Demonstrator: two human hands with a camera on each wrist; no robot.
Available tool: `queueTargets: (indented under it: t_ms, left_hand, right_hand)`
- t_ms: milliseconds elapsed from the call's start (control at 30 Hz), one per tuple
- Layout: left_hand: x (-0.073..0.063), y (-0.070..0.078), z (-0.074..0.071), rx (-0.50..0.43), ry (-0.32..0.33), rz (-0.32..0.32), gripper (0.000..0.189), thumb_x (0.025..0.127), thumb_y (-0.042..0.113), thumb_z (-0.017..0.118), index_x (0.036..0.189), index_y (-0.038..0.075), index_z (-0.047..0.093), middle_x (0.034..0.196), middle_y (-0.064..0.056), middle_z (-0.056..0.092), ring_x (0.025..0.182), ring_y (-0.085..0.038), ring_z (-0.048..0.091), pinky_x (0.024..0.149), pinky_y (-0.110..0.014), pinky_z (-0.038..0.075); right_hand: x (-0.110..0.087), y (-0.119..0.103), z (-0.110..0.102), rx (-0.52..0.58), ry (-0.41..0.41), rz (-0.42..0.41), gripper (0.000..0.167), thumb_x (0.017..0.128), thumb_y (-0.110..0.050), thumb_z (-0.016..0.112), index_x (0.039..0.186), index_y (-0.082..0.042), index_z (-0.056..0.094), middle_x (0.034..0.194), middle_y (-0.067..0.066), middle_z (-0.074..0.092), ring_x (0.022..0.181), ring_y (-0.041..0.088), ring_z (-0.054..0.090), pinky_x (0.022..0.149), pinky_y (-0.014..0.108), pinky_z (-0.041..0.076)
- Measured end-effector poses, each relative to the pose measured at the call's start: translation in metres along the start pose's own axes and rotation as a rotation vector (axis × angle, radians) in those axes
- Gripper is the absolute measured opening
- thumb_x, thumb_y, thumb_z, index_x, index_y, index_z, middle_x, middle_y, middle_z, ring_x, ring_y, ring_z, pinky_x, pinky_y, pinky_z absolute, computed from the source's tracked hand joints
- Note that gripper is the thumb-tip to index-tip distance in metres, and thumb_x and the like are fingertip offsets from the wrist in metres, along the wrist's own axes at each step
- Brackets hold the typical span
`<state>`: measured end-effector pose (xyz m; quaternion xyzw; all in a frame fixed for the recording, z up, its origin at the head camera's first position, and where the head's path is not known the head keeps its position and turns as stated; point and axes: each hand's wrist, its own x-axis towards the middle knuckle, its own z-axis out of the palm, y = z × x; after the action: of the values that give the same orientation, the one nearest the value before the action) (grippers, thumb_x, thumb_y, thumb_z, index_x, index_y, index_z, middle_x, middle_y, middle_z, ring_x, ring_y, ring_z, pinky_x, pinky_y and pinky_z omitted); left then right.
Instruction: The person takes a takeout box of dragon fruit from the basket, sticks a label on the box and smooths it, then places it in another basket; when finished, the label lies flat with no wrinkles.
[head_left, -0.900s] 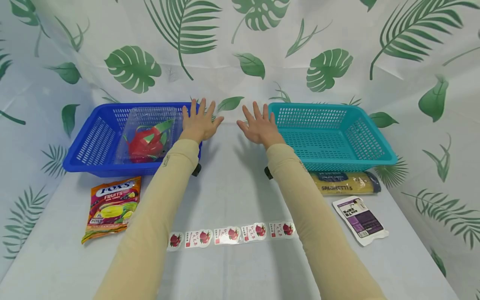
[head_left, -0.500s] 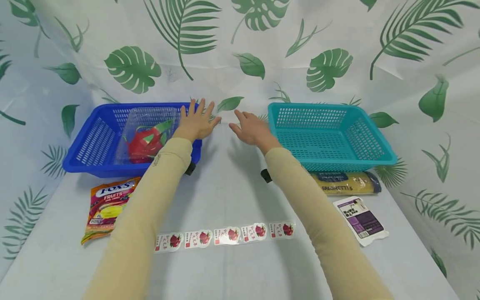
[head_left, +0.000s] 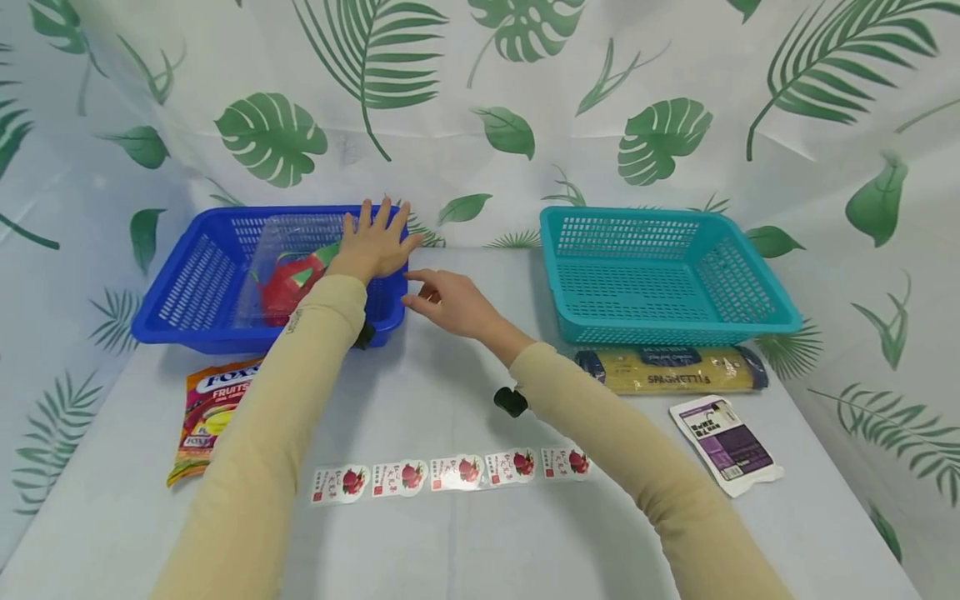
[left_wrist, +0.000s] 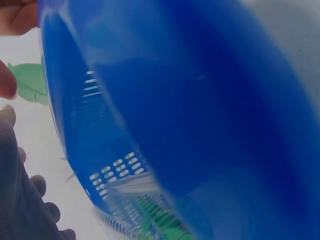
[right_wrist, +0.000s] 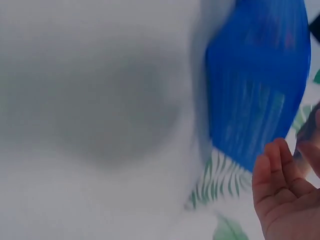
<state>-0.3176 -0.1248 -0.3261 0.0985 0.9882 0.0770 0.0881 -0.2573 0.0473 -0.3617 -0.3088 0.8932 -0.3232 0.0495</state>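
My left hand (head_left: 372, 243) is spread, fingers apart, over the right end of the blue basket (head_left: 171, 287). Inside that basket lies a clear plastic box (head_left: 251, 275) with a red and green thing (head_left: 283, 287) in it, partly hidden by my left hand and sleeve. My right hand (head_left: 453, 304) is beside the basket's right end, fingers loosely bent and holding nothing. In the right wrist view, the fingers of my right hand (right_wrist: 285, 195) are near the blue basket (right_wrist: 255, 95); whether they touch it I cannot tell.
A teal basket (head_left: 761, 304) stands at right, with a spaghetti pack (head_left: 675, 371) and a white and purple packet (head_left: 726, 446) before it. A Fox's candy bag (head_left: 206, 408) lies at left, partly behind my sleeve. A strip of fruit stickers (head_left: 450, 473) lies in front.
My right hand has moved left and nearer, from beside the teal basket to the blue basket's right end, its fingers bending. The left hand has shifted slightly left over the blue basket.
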Motion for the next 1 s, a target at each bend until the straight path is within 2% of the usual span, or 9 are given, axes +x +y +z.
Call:
queueTargets:
  t_ms: [133, 333, 400, 500, 567, 633, 800, 867, 1000]
  left_hand:
    - [-0.003, -0.001, -0.002, -0.007, 0.007, 0.010, 0.069, 0.103, 0.055, 0.018, 0.158, 0.019, -0.006, 0.162, -0.014, -0.011, 0.145, -0.040, -0.016, 0.113, -0.062, -0.009]
    - [-0.002, -0.007, -0.004, -0.027, -0.004, 0.051, 0.069, 0.104, 0.053, 0.021, 0.158, 0.018, -0.004, 0.162, -0.016, -0.010, 0.146, -0.041, -0.014, 0.113, -0.063, -0.007]
    - [-0.002, -0.011, -0.005, -0.032, -0.011, 0.085, 0.068, 0.105, 0.049, 0.027, 0.158, 0.017, -0.001, 0.162, -0.018, -0.007, 0.146, -0.042, -0.011, 0.113, -0.063, -0.004]
    - [-0.002, -0.023, -0.009, -0.057, -0.022, 0.138, 0.064, 0.106, 0.037, 0.038, 0.158, 0.014, 0.009, 0.161, -0.022, 0.000, 0.146, -0.045, -0.005, 0.113, -0.064, 0.002]
    - [-0.003, -0.034, -0.011, -0.097, -0.021, 0.164, 0.061, 0.105, 0.028, 0.045, 0.157, 0.011, 0.018, 0.160, -0.025, 0.006, 0.145, -0.047, 0.000, 0.113, -0.064, 0.006]
    - [-0.007, -0.047, -0.014, -0.166, -0.013, 0.163, 0.059, 0.103, 0.022, 0.049, 0.155, 0.008, 0.025, 0.159, -0.025, 0.009, 0.145, -0.047, 0.005, 0.113, -0.063, 0.009]
    - [-0.024, -0.084, -0.018, -0.362, 0.042, 0.084, 0.058, 0.100, 0.019, 0.057, 0.152, 0.008, 0.034, 0.159, -0.022, 0.018, 0.144, -0.044, 0.016, 0.113, -0.061, 0.015]
    - [-0.032, -0.100, -0.018, -0.407, 0.057, 0.052, 0.057, 0.099, 0.021, 0.057, 0.151, 0.007, 0.036, 0.159, -0.022, 0.017, 0.144, -0.045, 0.014, 0.113, -0.063, 0.014]
    - [-0.047, -0.134, -0.016, -0.449, 0.057, -0.012, 0.051, 0.101, 0.025, 0.054, 0.146, 0.004, 0.043, 0.160, -0.026, 0.002, 0.144, -0.049, 0.000, 0.111, -0.068, 0.006]
  right_hand:
    - [-0.005, -0.006, 0.019, 0.173, -0.023, 0.043, 0.052, 0.098, -0.037, 0.060, 0.143, -0.012, 0.051, 0.106, 0.004, 0.068, 0.097, 0.015, 0.062, 0.082, 0.028, 0.051]
    - [-0.005, -0.007, 0.041, 0.514, -0.020, 0.150, 0.052, 0.096, -0.035, 0.063, 0.143, -0.017, 0.051, 0.112, 0.006, 0.064, 0.103, 0.030, 0.060, 0.086, 0.042, 0.053]
    - [-0.005, -0.006, 0.045, 0.581, -0.010, 0.166, 0.052, 0.095, -0.034, 0.065, 0.143, -0.018, 0.051, 0.111, 0.007, 0.063, 0.102, 0.029, 0.059, 0.086, 0.043, 0.054]
    - [-0.006, -0.006, 0.049, 0.621, 0.004, 0.174, 0.053, 0.095, -0.033, 0.066, 0.143, -0.020, 0.050, 0.109, 0.006, 0.063, 0.097, 0.022, 0.058, 0.083, 0.037, 0.054]
    - [-0.007, -0.006, 0.050, 0.632, 0.010, 0.176, 0.053, 0.094, -0.033, 0.066, 0.144, -0.021, 0.050, 0.109, 0.006, 0.063, 0.095, 0.018, 0.057, 0.081, 0.035, 0.054]
    - [-0.007, -0.005, 0.051, 0.632, 0.009, 0.177, 0.054, 0.094, -0.035, 0.066, 0.144, -0.022, 0.049, 0.109, 0.006, 0.062, 0.094, 0.015, 0.056, 0.081, 0.034, 0.054]
    - [-0.008, -0.001, 0.052, 0.638, -0.003, 0.181, 0.053, 0.095, -0.036, 0.065, 0.144, -0.023, 0.049, 0.105, 0.006, 0.061, 0.094, 0.022, 0.057, 0.085, 0.042, 0.053]
    - [-0.007, 0.000, 0.052, 0.644, -0.010, 0.175, 0.053, 0.095, -0.035, 0.065, 0.144, -0.023, 0.049, 0.103, 0.007, 0.061, 0.095, 0.028, 0.058, 0.086, 0.045, 0.053]
    - [-0.007, 0.000, 0.052, 0.643, -0.019, 0.165, 0.052, 0.096, -0.035, 0.064, 0.144, -0.022, 0.048, 0.101, 0.007, 0.060, 0.100, 0.036, 0.058, 0.082, 0.040, 0.053]
